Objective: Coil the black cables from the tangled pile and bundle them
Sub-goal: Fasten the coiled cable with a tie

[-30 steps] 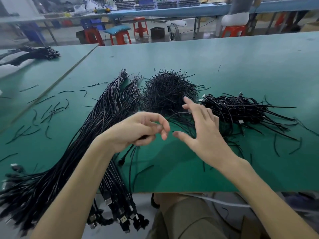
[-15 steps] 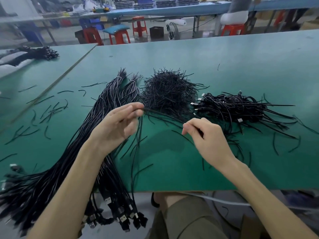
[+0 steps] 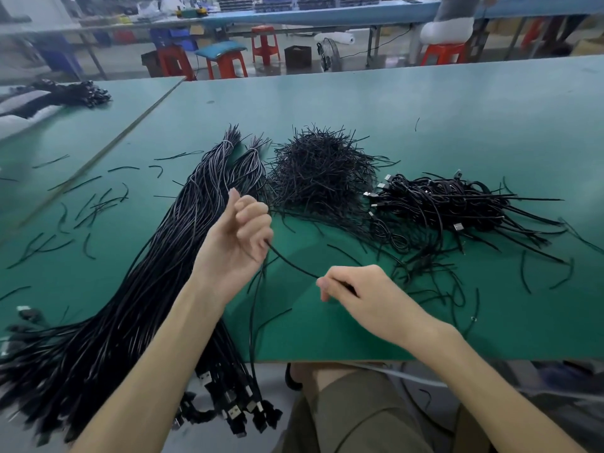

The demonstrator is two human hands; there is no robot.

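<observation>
Head view: left hand (image 3: 235, 246) curled round one black cable (image 3: 291, 263), right hand (image 3: 362, 299) pinching the same strand at its 4 o'clock, uncoiled cable pile (image 3: 147, 289) lying at 9 o'clock on the green surface (image 3: 425, 109); coiling step apparently starting, next move calls for winding slack into loops.

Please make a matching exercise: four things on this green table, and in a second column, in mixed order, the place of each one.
1. long cable bundle
2. pile of short ties
3. heap of coiled cables
4. single cable

A. held between left hand and right hand
B. on the table's right part
C. left, ends hanging over the front edge
D. middle, beyond the hands

Pairs: 1-C, 2-D, 3-B, 4-A.
</observation>
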